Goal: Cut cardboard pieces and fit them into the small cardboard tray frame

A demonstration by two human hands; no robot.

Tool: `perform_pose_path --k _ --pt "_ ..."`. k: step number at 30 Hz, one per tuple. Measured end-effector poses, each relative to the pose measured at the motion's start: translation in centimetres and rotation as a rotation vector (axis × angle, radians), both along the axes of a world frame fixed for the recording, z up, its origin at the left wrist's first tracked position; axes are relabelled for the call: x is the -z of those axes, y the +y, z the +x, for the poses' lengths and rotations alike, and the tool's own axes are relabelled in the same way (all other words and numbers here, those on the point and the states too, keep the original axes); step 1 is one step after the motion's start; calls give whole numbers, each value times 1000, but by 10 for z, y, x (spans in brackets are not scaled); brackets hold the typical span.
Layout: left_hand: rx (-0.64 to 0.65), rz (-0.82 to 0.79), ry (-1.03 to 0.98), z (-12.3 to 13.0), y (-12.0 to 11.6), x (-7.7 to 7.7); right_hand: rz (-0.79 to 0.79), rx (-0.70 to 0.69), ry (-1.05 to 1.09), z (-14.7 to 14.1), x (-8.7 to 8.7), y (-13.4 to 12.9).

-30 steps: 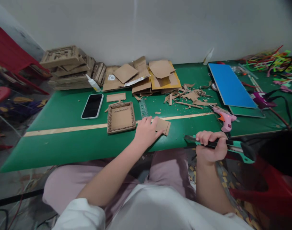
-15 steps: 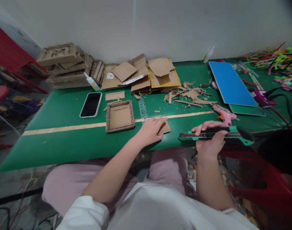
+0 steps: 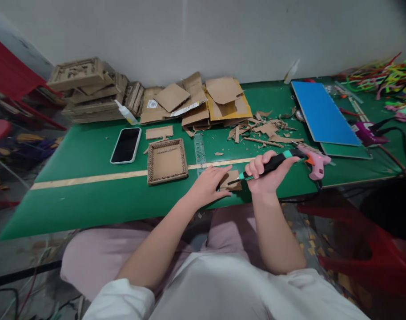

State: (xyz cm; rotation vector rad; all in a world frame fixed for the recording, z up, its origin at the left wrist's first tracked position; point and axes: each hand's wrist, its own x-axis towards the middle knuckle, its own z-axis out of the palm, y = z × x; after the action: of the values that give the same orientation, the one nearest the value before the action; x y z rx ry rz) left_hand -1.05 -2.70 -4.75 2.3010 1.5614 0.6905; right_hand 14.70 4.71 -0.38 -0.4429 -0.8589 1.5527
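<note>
My right hand (image 3: 265,173) is wrapped round a black and green utility knife (image 3: 276,162), its tip angled down to the left over a small piece of cardboard (image 3: 234,178). Whether the blade touches the cardboard I cannot tell. At that piece's left edge lies my left hand (image 3: 206,186), fingers stretched out and thumb apart. Just left of this hand, a clear plastic ruler (image 3: 199,153) lies flat on the green table (image 3: 99,200). Farther left is a shallow square cardboard tray (image 3: 167,162) with corrugated walls.
A phone (image 3: 125,146) and a glue bottle (image 3: 126,113) are at left, before stacked cardboard (image 3: 92,100). Behind my hands lie flattened cardboard (image 3: 224,95) and scraps (image 3: 267,129). A pink glue gun (image 3: 314,162), blue board (image 3: 326,113) and cables (image 3: 403,142) are at right.
My right hand has brought the knife leftward and turned it, so its tip is now over the small cardboard piece. My left hand has shifted slightly, uncovering more of that piece.
</note>
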Motion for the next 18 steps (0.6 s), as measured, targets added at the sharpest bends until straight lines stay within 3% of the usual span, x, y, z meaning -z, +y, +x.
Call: perform_pose_path --k 5,18 --pt "8 17 -35 1 -1 0 -42 -21 10 -7 8 -3" --pt "29 42 -31 0 1 4 50 -89 21 -12 14 -10"
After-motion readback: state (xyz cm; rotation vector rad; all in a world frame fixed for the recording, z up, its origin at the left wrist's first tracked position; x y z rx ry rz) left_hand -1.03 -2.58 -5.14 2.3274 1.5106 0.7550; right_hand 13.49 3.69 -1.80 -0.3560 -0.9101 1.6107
